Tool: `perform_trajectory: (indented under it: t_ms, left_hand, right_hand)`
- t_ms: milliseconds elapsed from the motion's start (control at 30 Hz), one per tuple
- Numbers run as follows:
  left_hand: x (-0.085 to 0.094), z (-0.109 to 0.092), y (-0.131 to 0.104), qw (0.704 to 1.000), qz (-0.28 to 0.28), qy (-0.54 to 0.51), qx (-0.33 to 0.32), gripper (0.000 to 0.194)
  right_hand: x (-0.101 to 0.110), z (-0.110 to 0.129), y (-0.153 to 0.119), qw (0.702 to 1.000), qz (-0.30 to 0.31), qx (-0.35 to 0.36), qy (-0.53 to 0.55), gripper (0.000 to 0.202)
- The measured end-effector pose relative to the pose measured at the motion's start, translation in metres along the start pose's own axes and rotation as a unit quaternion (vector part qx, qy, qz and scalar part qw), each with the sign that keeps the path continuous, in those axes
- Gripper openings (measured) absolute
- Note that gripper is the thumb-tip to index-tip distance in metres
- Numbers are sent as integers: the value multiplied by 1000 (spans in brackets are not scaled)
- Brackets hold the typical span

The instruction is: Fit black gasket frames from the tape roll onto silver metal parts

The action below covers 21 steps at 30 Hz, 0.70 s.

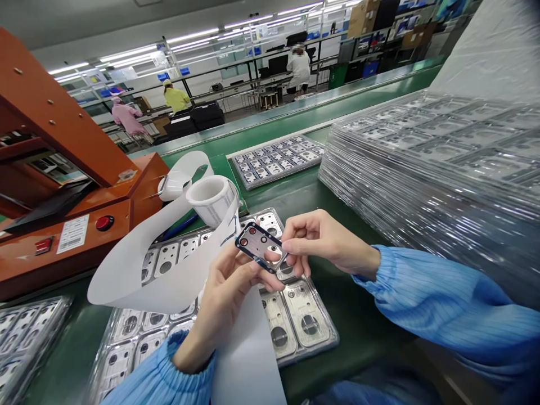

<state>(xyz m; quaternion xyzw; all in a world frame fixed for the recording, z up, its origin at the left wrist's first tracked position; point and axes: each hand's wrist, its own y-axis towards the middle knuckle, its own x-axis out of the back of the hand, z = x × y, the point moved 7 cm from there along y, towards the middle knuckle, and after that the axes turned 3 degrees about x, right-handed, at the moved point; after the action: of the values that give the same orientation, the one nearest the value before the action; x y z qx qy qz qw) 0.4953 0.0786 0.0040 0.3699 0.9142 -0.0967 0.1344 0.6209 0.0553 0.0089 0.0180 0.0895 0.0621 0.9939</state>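
Between my two hands I hold a small phone back plate (262, 246), dark-rimmed with round holes, tilted above a tray. My left hand (230, 289) pinches its lower left side with thumb and fingers. At its right end, the thumb and fingers of my right hand (310, 239) are closed on the edge. A white paper strip (248, 337) passes under my left wrist and loops to the left. Its roll (211, 197) stands just behind the plate. Below lies a clear plastic tray (333, 340) of similar metal plates, partly hidden by strip and hands.
An orange machine (139, 208) with a red button (104, 223) stands at left. Tall stacked clear trays (379, 169) rise at right. A filled tray (276, 160) lies behind, another tray (29, 337) at lower left. A blue pen (179, 228) lies by the roll. People work in the background.
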Motion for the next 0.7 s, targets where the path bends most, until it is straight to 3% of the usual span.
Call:
perform_trajectory:
  t_ms: [233, 400, 533, 700]
  left_hand:
    - [0, -2, 1, 1000, -4, 17, -9, 17]
    - [7, 0, 2, 997, -62, 49, -1, 25]
    - [11, 3, 2, 989, -96, 114, 6, 28]
    - [9, 3, 3, 977, -87, 192, 6, 30]
  right_hand:
    - [3, 2, 1, 1000, -21, 5, -16, 15]
    - [4, 4, 1, 999, -39, 12, -14, 23]
    - [4, 5, 0, 998, -46, 24, -24, 26]
    - [5, 4, 1, 998, -48, 36, -26, 27]
